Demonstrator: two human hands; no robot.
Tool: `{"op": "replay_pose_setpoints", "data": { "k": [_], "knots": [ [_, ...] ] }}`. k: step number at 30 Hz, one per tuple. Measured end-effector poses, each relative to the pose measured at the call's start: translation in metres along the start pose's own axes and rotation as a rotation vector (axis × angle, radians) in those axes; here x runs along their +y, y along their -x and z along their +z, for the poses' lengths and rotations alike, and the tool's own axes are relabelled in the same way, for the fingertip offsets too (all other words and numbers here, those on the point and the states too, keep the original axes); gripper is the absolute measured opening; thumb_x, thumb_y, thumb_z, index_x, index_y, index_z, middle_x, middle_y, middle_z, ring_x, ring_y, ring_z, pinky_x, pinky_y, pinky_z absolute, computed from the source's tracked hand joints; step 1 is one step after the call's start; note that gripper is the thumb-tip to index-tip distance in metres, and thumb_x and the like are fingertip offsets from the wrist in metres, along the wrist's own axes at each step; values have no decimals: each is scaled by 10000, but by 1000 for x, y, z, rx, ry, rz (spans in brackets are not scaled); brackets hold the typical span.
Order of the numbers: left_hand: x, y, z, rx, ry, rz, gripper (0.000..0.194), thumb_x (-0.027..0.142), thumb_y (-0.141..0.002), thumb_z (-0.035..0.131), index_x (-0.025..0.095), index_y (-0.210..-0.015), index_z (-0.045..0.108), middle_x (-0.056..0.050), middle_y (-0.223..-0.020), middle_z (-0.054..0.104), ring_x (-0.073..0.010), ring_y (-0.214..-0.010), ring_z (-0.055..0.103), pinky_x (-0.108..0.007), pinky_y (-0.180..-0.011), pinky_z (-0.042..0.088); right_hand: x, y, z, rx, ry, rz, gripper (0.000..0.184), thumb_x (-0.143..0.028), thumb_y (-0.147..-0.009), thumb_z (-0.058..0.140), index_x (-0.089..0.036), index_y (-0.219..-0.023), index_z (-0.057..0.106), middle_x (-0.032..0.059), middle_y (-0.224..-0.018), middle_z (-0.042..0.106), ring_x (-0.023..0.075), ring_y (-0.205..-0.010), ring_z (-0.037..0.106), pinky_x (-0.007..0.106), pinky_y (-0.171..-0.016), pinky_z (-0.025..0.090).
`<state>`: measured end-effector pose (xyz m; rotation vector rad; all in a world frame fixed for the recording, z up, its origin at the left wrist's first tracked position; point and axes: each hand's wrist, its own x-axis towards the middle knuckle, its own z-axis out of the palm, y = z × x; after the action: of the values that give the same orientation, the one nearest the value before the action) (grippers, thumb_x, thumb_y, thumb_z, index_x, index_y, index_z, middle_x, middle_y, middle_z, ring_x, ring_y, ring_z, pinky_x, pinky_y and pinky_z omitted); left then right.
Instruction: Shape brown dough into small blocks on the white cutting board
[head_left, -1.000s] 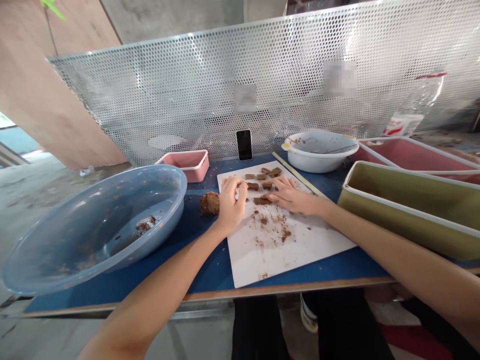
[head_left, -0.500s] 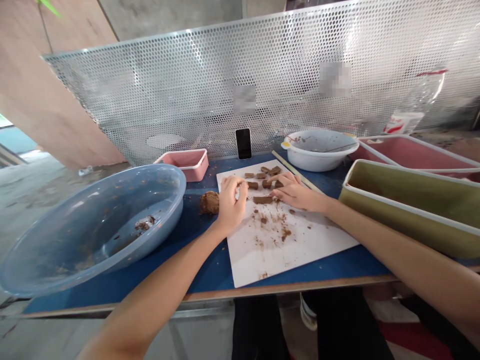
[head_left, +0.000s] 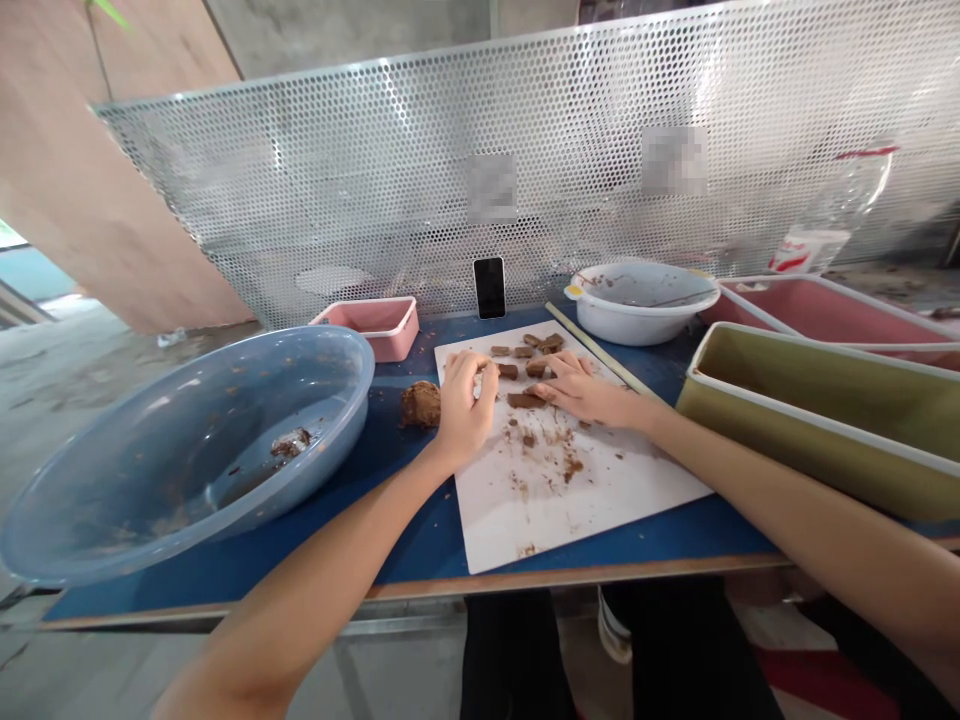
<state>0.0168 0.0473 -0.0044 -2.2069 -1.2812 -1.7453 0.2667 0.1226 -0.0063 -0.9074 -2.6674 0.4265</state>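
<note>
My left hand (head_left: pixel 466 408) is over the left edge of a white board (head_left: pixel 585 500), thumb and fingers drawn together in a pinch. Whatever lies between them is hidden. Beside it, on the blue table, sits a large lump of brown clay-like material (head_left: pixel 421 404). My right hand (head_left: pixel 581 392) reaches over the board with fingers stretched out, its fingertips touching the right end of a flat brown strip (head_left: pixel 520 401). Short brown pieces (head_left: pixel 508 371) lie just beyond both hands, some partly covered by the fingers. Brown crumbs and smears (head_left: pixel 571 468) mark the nearer board.
A big blue basin (head_left: pixel 187 540) stands left, a small pink tub (head_left: pixel 397 345) behind it. A phone (head_left: pixel 490 287) leans on the perforated metal screen (head_left: pixel 420 130). A pale stick (head_left: pixel 592 345), white basin (head_left: pixel 637 322), green planter box (head_left: pixel 810 430) and pink box (head_left: pixel 840 305) are right.
My right hand has shifted slightly left and its fingertips have come onto the flat brown strip. My left hand has stayed almost in place.
</note>
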Motion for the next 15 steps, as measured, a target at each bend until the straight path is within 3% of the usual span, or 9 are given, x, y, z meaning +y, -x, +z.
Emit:
{"op": "replay_pose_setpoints", "data": {
  "k": [4, 11, 15],
  "knots": [
    [1, 1, 1, -2, -7, -12, 292, 340, -1197, 497, 262, -929, 582, -37, -888, 694, -235, -868, 591, -429, -884, 491, -7, -7, 4, -10, 7, -1, 671, -664, -1194, 257, -343, -1386, 814, 103, -1743, 518, 428, -1618, 399, 719, -1338, 327],
    [5, 1, 1, -20, -10, -32, 298, 354, -1198, 485, 266, -929, 576, -58, -938, 726, -249, -924, 621, -444, -908, 519, -2, -20, 21, -4, 44, -25, 604, -570, -1201, 283, -350, -1299, 836, 119, -1686, 557, 454, -1562, 413, 793, -1299, 316],
    [7, 1, 0, -19, -3, -34, 291, 333, -1193, 488, 266, -920, 564, -58, -937, 722, -248, -937, 627, -440, -915, 528, -3, -20, 24, -4, 70, -62, 625, -637, -1204, 274, -362, -1454, 777, 142, -1700, 514, 441, -1561, 405, 788, -1302, 311]
  ]
}}
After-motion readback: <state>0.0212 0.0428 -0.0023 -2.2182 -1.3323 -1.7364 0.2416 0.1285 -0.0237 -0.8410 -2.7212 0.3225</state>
